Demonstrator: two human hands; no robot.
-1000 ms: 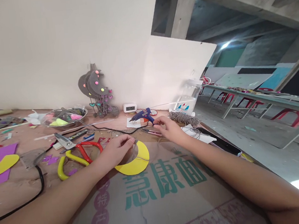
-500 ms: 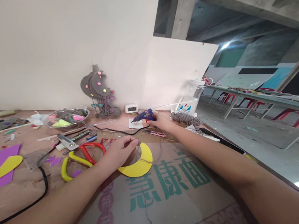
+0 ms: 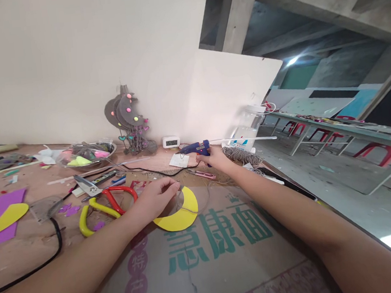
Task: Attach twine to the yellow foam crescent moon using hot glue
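Note:
My right hand is wrapped round the handle of a blue glue gun, its nozzle pointing left and a long clear glue stick sticking out of its back. A small white paper square lies below the nozzle. With fingers closed, my left hand rests at the upper end of a yellow crescent, pinching it near the tip; the fingertips are partly hidden. A thin grey cord crosses the crescent. Beside my left wrist lie scissors with red and yellow handles.
A printed cardboard sheet covers the near table. Behind stand grey moon ornaments, a white digital clock and a bowl of bagged pieces. Grey yarn and a pink cutter lie at right, purple foam at left.
My right hand has drawn the glue gun to the right and levelled it, away from the paper square, which has turned slightly. My left hand stays at the crescent.

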